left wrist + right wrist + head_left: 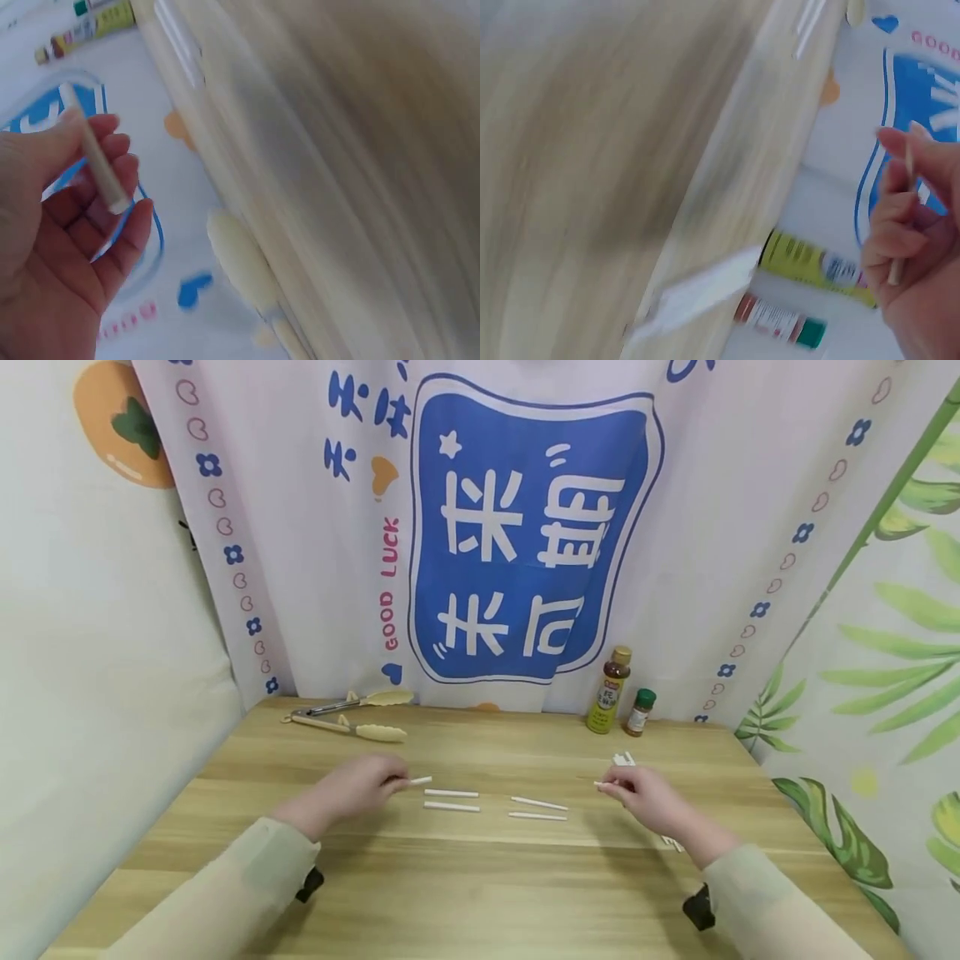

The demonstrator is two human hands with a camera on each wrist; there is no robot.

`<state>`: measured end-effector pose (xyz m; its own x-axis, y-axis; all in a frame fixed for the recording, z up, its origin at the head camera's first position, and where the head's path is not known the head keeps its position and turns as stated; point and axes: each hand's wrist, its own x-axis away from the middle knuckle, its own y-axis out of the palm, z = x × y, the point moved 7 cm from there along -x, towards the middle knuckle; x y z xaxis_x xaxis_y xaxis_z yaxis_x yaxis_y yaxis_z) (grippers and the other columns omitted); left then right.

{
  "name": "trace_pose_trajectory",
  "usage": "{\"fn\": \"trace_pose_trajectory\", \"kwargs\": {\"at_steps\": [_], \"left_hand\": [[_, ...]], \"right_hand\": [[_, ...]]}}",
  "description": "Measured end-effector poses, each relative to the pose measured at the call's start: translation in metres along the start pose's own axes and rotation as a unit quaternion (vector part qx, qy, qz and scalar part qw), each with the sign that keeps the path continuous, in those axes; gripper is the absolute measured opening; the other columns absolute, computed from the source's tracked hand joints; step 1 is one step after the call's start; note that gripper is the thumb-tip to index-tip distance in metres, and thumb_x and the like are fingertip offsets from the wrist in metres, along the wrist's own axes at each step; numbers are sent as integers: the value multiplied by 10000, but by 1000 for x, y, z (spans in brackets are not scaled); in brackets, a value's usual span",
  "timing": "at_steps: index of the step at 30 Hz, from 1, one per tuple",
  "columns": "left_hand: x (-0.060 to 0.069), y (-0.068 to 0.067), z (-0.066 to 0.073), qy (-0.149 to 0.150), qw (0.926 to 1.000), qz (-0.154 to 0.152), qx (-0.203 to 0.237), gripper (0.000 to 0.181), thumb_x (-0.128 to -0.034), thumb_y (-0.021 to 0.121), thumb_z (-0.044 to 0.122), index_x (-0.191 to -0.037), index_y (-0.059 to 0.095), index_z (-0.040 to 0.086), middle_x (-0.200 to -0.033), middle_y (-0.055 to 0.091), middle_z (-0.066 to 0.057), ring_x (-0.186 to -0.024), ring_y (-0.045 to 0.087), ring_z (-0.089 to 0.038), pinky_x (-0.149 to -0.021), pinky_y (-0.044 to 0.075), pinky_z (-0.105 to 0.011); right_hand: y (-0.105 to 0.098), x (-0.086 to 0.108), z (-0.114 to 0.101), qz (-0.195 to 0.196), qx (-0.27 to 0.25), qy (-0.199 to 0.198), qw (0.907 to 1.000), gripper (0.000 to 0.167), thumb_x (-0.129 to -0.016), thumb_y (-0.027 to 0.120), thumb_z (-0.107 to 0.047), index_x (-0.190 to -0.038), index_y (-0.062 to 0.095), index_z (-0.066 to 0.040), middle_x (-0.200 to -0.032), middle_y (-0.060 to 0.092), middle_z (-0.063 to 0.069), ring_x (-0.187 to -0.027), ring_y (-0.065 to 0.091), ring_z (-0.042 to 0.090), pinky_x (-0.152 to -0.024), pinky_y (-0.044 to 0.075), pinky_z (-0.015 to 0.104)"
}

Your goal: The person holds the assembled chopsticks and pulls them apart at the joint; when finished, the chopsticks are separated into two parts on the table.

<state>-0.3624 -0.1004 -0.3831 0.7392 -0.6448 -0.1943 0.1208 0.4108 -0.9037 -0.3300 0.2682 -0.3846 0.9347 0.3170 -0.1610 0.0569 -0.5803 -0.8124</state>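
White rods (pixel 97 161) pinched in left hand (pixel 369 786) and right hand (pixel 645 795); I judge slack fingertips could roll one toward the counter's (pixel 465 893) back edge.

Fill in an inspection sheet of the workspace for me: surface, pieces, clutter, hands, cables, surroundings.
Surface: wood-grain table, lit evenly enough to read.
Job's things: four white sticks lie between the hands, in two pairs; more white pieces beside the right hand, partly hidden.
Clutter: tongs spread open, rear left; bottle and green-capped jar upright, rear right.
Hands: left grips a white stick; right holds a slim stick.
Cables: nothing seen.
Surroundings: printed cloth behind.
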Motion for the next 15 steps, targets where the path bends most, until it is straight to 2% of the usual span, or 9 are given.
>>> {"fn": "trace_pose_trajectory", "kwargs": {"at_steps": [2,4,6,10,15], "left_hand": [[-7,9,8,257,9996,-110,-95,87,-935,682,145,-851,703,137,-758,610,98,-676,544,-58,-665,499,-321],[-15,24,18,392,9987,-288,-179,99,-921,699,142,-822,710,141,-748,603,114,-667,540,-49,-653,496,-302],[-22,38,28,516,9974,-489,-116,133,-909,709,125,-779,697,152,-719,583,119,-635,517,-52,-614,477,-283],[-30,58,39,554,9955,-769,-43,175,-879,728,87,-743,659,174,-702,562,125,-608,492,-54,-582,452,-260],[-36,65,43,506,9949,-867,-122,208,-865,754,93,-744,629,207,-701,547,139,-624,493,-57,-597,451,-265]], "right_hand": [[11,-5,-7,-321,70,-132,9994,141,-1001,577,-104,-1012,700,-36,-847,641,53,-713,547,154,-634,472,344],[28,-10,-23,-520,168,-309,9980,149,-987,559,-19,-1061,687,1,-939,663,82,-791,573,152,-698,489,370],[45,-15,-38,-644,230,-458,9966,153,-963,560,38,-1062,674,11,-927,654,68,-806,575,147,-714,489,376],[70,-21,-59,-811,308,-612,9943,85,-928,618,37,-919,636,-46,-775,573,-10,-695,514,113,-623,457,317],[85,-23,-71,-781,783,-825,9904,221,-862,717,-10,-765,567,-140,-704,497,-73,-640,467,84,-581,420,277]]}}
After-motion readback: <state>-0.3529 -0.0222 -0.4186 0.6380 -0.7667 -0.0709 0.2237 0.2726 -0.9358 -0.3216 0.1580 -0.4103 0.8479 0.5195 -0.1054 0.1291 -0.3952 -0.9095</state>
